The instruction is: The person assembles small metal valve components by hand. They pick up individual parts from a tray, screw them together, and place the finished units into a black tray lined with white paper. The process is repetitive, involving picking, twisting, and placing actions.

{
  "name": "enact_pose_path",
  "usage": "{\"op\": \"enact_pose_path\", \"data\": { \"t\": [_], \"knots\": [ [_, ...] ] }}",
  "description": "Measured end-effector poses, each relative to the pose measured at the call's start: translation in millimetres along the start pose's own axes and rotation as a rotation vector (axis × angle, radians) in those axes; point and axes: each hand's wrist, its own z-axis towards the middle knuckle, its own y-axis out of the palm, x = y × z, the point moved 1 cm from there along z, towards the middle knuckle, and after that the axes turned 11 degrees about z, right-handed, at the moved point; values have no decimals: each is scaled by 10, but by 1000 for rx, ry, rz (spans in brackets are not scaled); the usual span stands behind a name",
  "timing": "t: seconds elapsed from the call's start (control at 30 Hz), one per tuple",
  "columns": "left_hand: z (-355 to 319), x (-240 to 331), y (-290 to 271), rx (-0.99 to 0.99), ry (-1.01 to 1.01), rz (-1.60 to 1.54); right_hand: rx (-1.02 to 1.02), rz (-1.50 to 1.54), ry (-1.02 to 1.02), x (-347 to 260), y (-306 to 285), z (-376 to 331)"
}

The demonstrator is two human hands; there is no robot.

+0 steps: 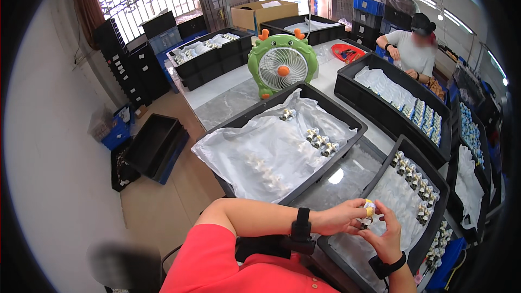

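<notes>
Over the near right tray, both my hands meet around one small figurine [369,208], yellow and white on top with a darker base. My left hand [342,218] pinches it from the left, thumb and fingers closed. On the other side, my right hand [387,234] has its curled index finger and thumb against it. Beneath them is a black tray [444,195] lined with white sheeting, with rows of similar figurines [415,178] along its far and right side. A second lined tray [247,119] stands to the left, holding a few figurines [321,142].
A green fan [283,68] stands behind the left tray. Another tray [391,114] with rows of figurines lies at the far right, near a person [415,46] in a white top. Stacked black trays [153,144] rest on the floor at left. A blue bin [449,263] is at lower right.
</notes>
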Motion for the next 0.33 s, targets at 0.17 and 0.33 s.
{"op": "enact_pose_path", "data": {
  "t": [0.17, 0.33],
  "knots": [
    [13, -7, -18, -1, -7, 5, 6, -7, 10, -9, 5, -3],
    [32, -28, -56, -20, -5, 3, 2, -2, 6, -17, -1, 7]
  ]
}}
